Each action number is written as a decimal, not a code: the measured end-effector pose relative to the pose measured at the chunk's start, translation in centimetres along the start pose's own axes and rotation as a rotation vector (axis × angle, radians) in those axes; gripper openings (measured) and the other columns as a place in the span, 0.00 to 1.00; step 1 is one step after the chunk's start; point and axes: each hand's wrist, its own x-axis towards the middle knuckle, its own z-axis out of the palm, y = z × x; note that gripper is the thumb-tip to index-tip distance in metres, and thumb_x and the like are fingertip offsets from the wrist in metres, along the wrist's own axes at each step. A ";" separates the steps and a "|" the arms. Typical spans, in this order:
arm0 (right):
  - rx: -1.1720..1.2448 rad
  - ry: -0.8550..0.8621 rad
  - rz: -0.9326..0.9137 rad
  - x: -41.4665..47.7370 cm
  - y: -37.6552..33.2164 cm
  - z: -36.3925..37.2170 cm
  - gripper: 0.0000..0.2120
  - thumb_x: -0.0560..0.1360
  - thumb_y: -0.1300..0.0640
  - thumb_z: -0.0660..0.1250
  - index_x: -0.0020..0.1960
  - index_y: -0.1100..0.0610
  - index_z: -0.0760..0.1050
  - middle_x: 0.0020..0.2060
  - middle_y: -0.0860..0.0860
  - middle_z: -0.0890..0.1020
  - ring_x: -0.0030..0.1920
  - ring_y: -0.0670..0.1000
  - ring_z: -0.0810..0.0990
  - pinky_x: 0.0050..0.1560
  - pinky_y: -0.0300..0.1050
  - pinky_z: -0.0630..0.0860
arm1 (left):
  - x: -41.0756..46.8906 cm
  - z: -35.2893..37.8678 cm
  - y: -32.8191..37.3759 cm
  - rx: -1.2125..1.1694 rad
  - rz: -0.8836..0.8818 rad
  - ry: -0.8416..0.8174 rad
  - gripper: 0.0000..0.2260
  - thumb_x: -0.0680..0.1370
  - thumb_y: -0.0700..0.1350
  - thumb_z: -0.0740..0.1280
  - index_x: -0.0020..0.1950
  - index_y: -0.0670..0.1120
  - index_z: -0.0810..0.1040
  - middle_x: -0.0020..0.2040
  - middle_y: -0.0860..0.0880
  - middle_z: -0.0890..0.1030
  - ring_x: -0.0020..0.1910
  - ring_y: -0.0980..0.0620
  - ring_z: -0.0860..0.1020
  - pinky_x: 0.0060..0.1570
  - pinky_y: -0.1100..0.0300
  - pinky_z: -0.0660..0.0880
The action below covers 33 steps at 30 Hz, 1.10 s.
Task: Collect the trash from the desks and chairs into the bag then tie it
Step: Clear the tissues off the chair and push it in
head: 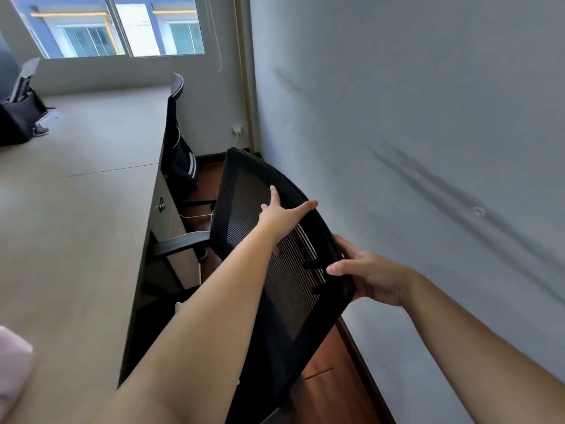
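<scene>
A black mesh office chair (244, 197) stands between the long desk (79, 234) and the wall, its backrest tilted toward me. My left hand (282, 217) lies across the top of the mesh backrest, thumb up and fingers hooked over the upper rim. My right hand (371, 276) grips the backrest's right edge, thumb on the front and fingers behind. No trash and no bag show in this view. The chair's seat is hidden behind the backrest and my left arm.
A second black chair (177, 130) with a dark garment draped on it stands further along the desk. A black bag (18, 120) sits far left on the desk. A pale pink thing (12, 365) is at the lower left edge. The white wall (428, 148) is close on the right.
</scene>
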 end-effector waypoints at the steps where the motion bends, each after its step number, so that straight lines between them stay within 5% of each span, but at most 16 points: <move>1: -0.012 0.016 0.008 -0.6 0.1 -1.1 0.34 0.68 0.57 0.68 0.70 0.38 0.63 0.59 0.54 0.79 0.50 0.56 0.83 0.42 0.51 0.80 | 0.1 1.2 0.7 0.005 0.007 -0.008 0.51 0.66 0.68 0.69 0.75 0.60 0.36 0.79 0.45 0.47 0.74 0.37 0.58 0.45 0.34 0.78; 10: -0.075 0.194 0.017 -5.7 0.4 -9.6 0.31 0.64 0.58 0.64 0.65 0.38 0.68 0.58 0.56 0.80 0.48 0.55 0.83 0.34 0.43 0.78 | 1.1 11.2 6.7 -0.032 0.056 -0.079 0.52 0.66 0.68 0.69 0.75 0.61 0.35 0.79 0.45 0.41 0.76 0.37 0.53 0.54 0.32 0.74; 16: -0.192 0.432 0.037 -7.4 -0.1 -12.3 0.19 0.67 0.63 0.62 0.56 0.49 0.74 0.40 0.53 0.79 0.35 0.50 0.81 0.27 0.38 0.73 | 1.4 15.6 9.5 -0.015 0.057 -0.105 0.52 0.66 0.69 0.68 0.75 0.61 0.34 0.78 0.45 0.38 0.76 0.36 0.53 0.57 0.32 0.71; 18: -0.387 0.615 0.082 -7.0 -0.8 -11.9 0.14 0.70 0.64 0.62 0.54 0.55 0.73 0.40 0.53 0.79 0.38 0.51 0.79 0.34 0.42 0.73 | 1.3 16.1 10.0 -0.019 0.059 -0.125 0.50 0.68 0.68 0.68 0.75 0.60 0.34 0.78 0.46 0.38 0.76 0.36 0.52 0.57 0.32 0.71; 21: -0.864 0.724 0.163 -6.5 -1.7 -10.7 0.32 0.73 0.59 0.61 0.75 0.56 0.55 0.69 0.57 0.69 0.65 0.58 0.71 0.60 0.51 0.71 | 1.4 15.5 9.2 0.012 0.120 -0.144 0.45 0.71 0.66 0.65 0.77 0.58 0.40 0.79 0.46 0.47 0.76 0.39 0.55 0.65 0.35 0.67; 24: -1.111 0.831 -0.166 -5.7 -2.1 -8.5 0.32 0.74 0.59 0.61 0.76 0.54 0.55 0.75 0.54 0.59 0.73 0.56 0.60 0.73 0.51 0.60 | 1.9 12.9 6.4 0.066 0.146 -0.032 0.37 0.73 0.64 0.64 0.77 0.53 0.53 0.76 0.46 0.60 0.73 0.43 0.64 0.66 0.42 0.68; 27: -1.048 0.713 -0.415 -3.1 -0.9 -6.2 0.26 0.71 0.64 0.62 0.69 0.53 0.69 0.68 0.51 0.69 0.66 0.53 0.68 0.67 0.45 0.67 | 3.0 9.7 2.6 0.253 0.171 0.115 0.28 0.76 0.55 0.65 0.73 0.47 0.65 0.70 0.46 0.68 0.62 0.48 0.72 0.57 0.59 0.71; 29: -0.980 0.547 -0.328 -0.7 1.2 -5.1 0.23 0.72 0.64 0.60 0.65 0.52 0.72 0.65 0.47 0.71 0.62 0.51 0.71 0.60 0.44 0.72 | 3.7 8.2 -0.4 0.351 0.144 0.151 0.23 0.75 0.51 0.66 0.69 0.46 0.69 0.67 0.45 0.68 0.58 0.48 0.73 0.54 0.61 0.69; 33: -0.953 0.358 -0.028 6.0 8.1 -3.2 0.22 0.73 0.62 0.61 0.65 0.51 0.70 0.67 0.47 0.68 0.62 0.52 0.71 0.59 0.48 0.74 | 5.7 7.3 -10.2 0.553 0.002 0.040 0.25 0.73 0.50 0.68 0.69 0.48 0.68 0.70 0.44 0.64 0.65 0.43 0.72 0.64 0.51 0.70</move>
